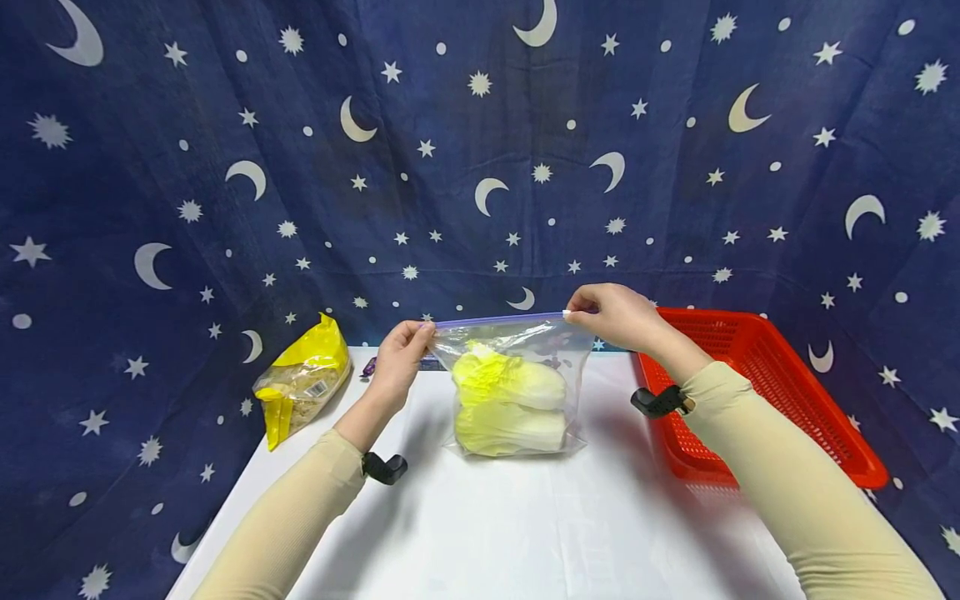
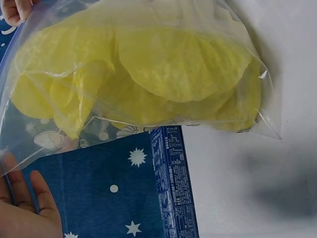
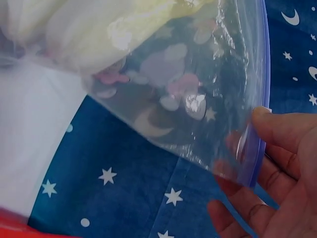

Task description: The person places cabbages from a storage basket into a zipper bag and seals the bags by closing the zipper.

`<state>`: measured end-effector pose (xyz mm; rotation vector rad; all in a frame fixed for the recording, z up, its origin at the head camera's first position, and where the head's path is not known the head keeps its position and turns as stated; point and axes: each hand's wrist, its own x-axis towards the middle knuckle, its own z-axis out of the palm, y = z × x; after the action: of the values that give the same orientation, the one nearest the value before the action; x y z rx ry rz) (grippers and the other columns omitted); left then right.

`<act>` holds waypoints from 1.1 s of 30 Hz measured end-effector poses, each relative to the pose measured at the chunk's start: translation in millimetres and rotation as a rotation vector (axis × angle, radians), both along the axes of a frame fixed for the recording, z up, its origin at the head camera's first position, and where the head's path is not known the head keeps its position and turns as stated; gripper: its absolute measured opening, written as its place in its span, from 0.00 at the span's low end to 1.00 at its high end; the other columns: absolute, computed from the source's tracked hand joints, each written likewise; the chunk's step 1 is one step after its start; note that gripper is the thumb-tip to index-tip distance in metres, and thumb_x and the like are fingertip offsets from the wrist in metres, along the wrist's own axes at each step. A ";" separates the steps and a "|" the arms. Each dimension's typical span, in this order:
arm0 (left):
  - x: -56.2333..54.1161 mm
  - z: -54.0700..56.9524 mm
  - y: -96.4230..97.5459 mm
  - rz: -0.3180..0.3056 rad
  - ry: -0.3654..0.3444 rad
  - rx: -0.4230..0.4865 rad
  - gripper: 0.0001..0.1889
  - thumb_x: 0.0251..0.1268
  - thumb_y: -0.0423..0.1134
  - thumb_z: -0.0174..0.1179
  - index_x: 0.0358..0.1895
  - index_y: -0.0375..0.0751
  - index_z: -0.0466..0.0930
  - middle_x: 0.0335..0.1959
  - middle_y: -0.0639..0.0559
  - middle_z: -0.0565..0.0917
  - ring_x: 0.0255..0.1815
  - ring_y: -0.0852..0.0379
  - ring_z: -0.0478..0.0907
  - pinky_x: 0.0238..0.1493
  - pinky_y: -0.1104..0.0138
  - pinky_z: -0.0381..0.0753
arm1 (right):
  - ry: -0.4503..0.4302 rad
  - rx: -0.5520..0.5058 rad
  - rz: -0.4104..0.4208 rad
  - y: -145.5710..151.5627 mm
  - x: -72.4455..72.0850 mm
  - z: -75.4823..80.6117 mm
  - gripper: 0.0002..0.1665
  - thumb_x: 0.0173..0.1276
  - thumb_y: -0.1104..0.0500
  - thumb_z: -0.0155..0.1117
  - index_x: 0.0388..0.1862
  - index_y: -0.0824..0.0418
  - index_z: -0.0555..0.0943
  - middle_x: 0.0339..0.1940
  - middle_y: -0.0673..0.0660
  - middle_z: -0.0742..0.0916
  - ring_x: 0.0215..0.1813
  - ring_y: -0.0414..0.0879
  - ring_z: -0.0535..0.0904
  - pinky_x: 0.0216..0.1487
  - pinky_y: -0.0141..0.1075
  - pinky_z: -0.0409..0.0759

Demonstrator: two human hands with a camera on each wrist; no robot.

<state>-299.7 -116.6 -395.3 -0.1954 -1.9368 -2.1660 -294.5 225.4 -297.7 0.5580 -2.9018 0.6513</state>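
A clear zip bag [image 1: 517, 333] with a purple zip along its top holds two napa cabbages [image 1: 510, 404], lying one above the other with leafy ends to the left. My left hand [image 1: 401, 354] pinches the bag's top left corner between thumb and fingers. Near the other end of the zip, my right hand [image 1: 611, 315] grips the edge, its thumb at a small white slider [image 3: 267, 110]. The zip is stretched straight between both hands. In the left wrist view, my left hand [image 2: 27, 208] shows partly, beside the bag's edge.
A red plastic basket [image 1: 750, 333] stands at the table's right. On the left lies a yellow and clear food packet [image 1: 307, 379], with a small purple wrapped item [image 1: 368, 367] close by. A blue printed box [image 2: 173, 183] sits behind the bag on the white table [image 1: 480, 533].
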 end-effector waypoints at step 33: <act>-1.1 10.1 -6.5 -0.028 -0.087 -0.093 0.12 0.74 0.42 0.64 0.43 0.34 0.81 0.37 0.53 0.84 0.43 0.58 0.82 0.52 0.65 0.84 | -0.188 -0.365 -0.042 23.1 6.6 -16.9 0.18 0.80 0.51 0.59 0.54 0.66 0.77 0.46 0.62 0.86 0.45 0.53 0.83 0.45 0.43 0.87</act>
<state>-300.8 -123.2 -385.2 -0.1475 -2.0961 -2.1375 -288.0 248.5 -314.6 0.4065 -2.8418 1.2513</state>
